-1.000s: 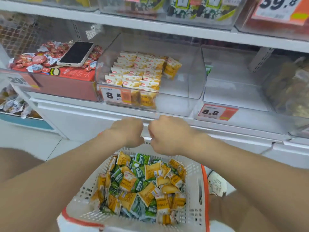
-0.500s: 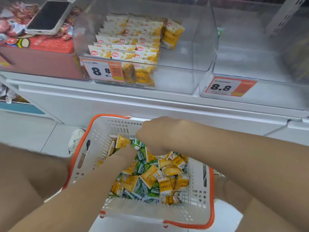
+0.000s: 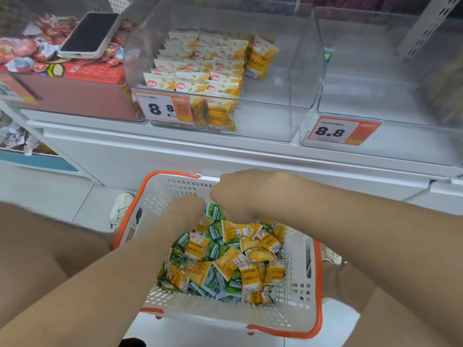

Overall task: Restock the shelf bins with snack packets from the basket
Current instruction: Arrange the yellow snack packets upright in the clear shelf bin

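A: Position of the basket to be entered.
B: The basket [image 3: 297, 284], white with an orange rim, is seen near, below the shelf [image 3: 150, 156]. It is filled with a loose heap of yellow and green snack packets [image 3: 225, 261].

A: State of the hands?
B: Both are lowered into the far end of the basket. The left hand [image 3: 186, 212] is sunk among the packets at the far left. The right hand [image 3: 240, 196] is held knuckles-up just beside it, over the far edge of the heap. The fingers of both are turned away and hidden, so it cannot be told whether anything is grasped. A green packet [image 3: 213, 212] is seen between the two hands.

A: Shelf bins?
B: The middle bin [image 3: 288, 78], clear, is stocked in its left part with rows of yellow packets [image 3: 200, 63] stood upright. A price tag [image 3: 164, 108] marked 8.8 is fixed at its front left. The right bin [image 3: 375, 96], also clear, is marked 8.8 as well. At far left a red box [image 3: 75, 96] is heaped with red-wrapped snacks [image 3: 22, 48], and a phone [image 3: 90, 35] is laid on top of them.

A: Anything else?
B: A white shoe [image 3: 121, 209] is noted just left of the basket.
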Demonstrator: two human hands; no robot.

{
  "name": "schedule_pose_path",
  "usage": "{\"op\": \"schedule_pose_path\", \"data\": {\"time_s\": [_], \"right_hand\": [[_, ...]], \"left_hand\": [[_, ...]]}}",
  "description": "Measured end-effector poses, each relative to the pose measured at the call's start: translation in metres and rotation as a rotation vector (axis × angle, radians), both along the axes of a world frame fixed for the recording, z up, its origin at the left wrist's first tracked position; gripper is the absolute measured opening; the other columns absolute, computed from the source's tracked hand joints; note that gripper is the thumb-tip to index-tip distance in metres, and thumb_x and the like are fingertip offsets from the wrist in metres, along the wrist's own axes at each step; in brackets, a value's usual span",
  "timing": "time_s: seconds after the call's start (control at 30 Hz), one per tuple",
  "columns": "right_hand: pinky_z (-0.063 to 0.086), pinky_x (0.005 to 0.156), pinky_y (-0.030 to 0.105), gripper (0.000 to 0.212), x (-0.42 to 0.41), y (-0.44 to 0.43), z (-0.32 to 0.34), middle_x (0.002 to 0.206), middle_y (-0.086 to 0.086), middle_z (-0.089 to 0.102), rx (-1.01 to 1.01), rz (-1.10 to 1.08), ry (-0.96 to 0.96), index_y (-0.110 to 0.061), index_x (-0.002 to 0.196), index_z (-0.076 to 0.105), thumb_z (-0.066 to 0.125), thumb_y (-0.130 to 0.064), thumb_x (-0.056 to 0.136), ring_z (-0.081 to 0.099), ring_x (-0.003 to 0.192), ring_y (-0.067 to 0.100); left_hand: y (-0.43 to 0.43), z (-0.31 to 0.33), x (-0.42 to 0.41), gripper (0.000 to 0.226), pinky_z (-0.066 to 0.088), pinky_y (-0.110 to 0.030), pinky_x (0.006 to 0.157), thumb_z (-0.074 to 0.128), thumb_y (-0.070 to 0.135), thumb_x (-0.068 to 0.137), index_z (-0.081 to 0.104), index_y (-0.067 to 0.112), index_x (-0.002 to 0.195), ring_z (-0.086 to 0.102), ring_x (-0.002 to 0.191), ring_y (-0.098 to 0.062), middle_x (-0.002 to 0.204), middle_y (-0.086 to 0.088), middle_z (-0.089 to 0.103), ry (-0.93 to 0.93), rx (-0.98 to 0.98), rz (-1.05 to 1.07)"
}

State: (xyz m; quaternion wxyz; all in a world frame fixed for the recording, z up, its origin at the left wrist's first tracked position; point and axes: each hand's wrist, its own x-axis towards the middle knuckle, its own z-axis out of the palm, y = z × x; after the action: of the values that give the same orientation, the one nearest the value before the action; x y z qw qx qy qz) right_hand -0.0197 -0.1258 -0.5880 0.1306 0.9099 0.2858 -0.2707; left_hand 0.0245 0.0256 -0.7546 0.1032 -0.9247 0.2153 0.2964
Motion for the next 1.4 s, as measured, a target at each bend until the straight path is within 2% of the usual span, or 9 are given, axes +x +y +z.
{"op": "schedule_pose_path", "data": {"time_s": [0.17,0.33,0.43,0.7,0.87,0.97,1.13,1.27,1.4], "right_hand": [[0.037,0.049,0.03,0.026,0.003,-0.017,0.02,0.081,0.002,0.046,0.043,-0.095,-0.024,-0.016,0.075,0.046,0.05,-0.011,0.099,0.048,0.059,0.019],[0.038,0.052,0.029,0.025,0.009,-0.035,0.036,0.088,0.004,0.05,0.168,-0.336,-0.111,-0.016,0.081,0.044,0.061,-0.024,0.098,0.051,0.071,0.021],[0.038,0.051,0.026,0.027,0.013,-0.042,0.048,0.081,0.002,0.055,0.389,-0.539,-0.04,-0.016,0.081,0.051,0.07,-0.031,0.091,0.053,0.075,0.02],[0.054,0.072,0.033,0.039,0.025,-0.056,0.065,0.105,0.005,0.065,0.75,-0.785,-0.084,-0.017,0.109,0.065,0.085,-0.036,0.081,0.066,0.092,0.022],[0.049,0.051,0.026,0.028,0.033,-0.057,0.064,0.09,0.006,0.069,1.111,-0.973,0.002,-0.014,0.11,0.064,0.076,-0.028,0.089,0.063,0.065,0.015],[0.041,0.045,0.024,0.027,0.043,-0.056,0.07,0.074,0.005,0.068,1.403,-1.085,-0.129,-0.01,0.101,0.069,0.076,-0.035,0.091,0.055,0.047,0.016],[0.06,0.066,0.044,0.026,0.079,-0.054,0.065,0.081,0.0,0.076,1.421,-1.034,-0.605,-0.019,0.095,0.066,0.072,-0.044,0.089,0.074,0.067,0.024],[0.046,0.077,0.031,0.026,0.123,-0.062,0.057,0.107,0.009,0.071,1.19,-1.109,-0.711,-0.013,0.111,0.065,0.071,-0.032,0.093,0.065,0.104,0.032],[0.053,0.093,0.04,0.047,0.168,-0.073,0.049,0.128,0.02,0.063,1.029,-1.299,-0.68,-0.002,0.124,0.057,0.073,-0.032,0.092,0.06,0.119,0.038]], "left_hand": [[-0.008,0.074,0.036,0.032,0.059,-0.042,0.069,0.052,0.007,0.092,0.054,0.015,0.062,0.067,0.06,-0.021,0.065,-0.005,0.066,0.109,-0.347,0.089],[-0.033,0.16,0.033,0.012,0.065,-0.04,0.077,0.056,0.009,0.104,0.068,0.01,0.1,0.079,0.081,-0.019,0.095,-0.009,0.077,0.317,-0.623,0.153],[-0.038,0.201,0.033,0.019,0.065,-0.043,0.082,0.051,0.005,0.106,0.068,0.011,0.101,0.079,0.088,-0.02,0.094,-0.006,0.077,0.323,-0.742,0.146],[-0.028,0.241,0.049,0.011,0.065,-0.043,0.074,0.057,0.011,0.106,0.067,0.013,0.102,0.078,0.082,-0.015,0.076,0.005,0.075,0.176,-0.914,0.063],[-0.031,0.234,0.056,0.01,0.063,-0.042,0.056,0.059,0.009,0.104,0.067,0.014,0.1,0.075,0.067,-0.02,0.07,-0.001,0.071,-0.026,-1.098,0.109],[-0.028,0.238,0.067,0.007,0.06,-0.042,0.05,0.059,0.014,0.104,0.066,0.014,0.107,0.074,0.062,-0.022,0.081,-0.003,0.07,-0.208,-1.265,0.205],[-0.022,0.223,0.094,0.017,0.055,-0.04,0.083,0.054,0.026,0.103,0.065,0.021,0.115,0.069,0.091,-0.019,0.105,0.004,0.071,-0.626,-1.01,0.039],[-0.022,0.209,0.102,0.038,0.04,-0.05,0.111,0.043,0.044,0.104,0.057,0.026,0.134,0.047,0.139,-0.028,0.149,-0.001,0.052,-0.646,-0.635,-0.119],[-0.02,0.21,0.108,0.049,0.019,-0.056,0.123,0.032,0.044,0.108,0.04,0.03,0.155,0.015,0.159,-0.022,0.172,0.003,0.019,-0.569,-0.515,-0.198]]}}
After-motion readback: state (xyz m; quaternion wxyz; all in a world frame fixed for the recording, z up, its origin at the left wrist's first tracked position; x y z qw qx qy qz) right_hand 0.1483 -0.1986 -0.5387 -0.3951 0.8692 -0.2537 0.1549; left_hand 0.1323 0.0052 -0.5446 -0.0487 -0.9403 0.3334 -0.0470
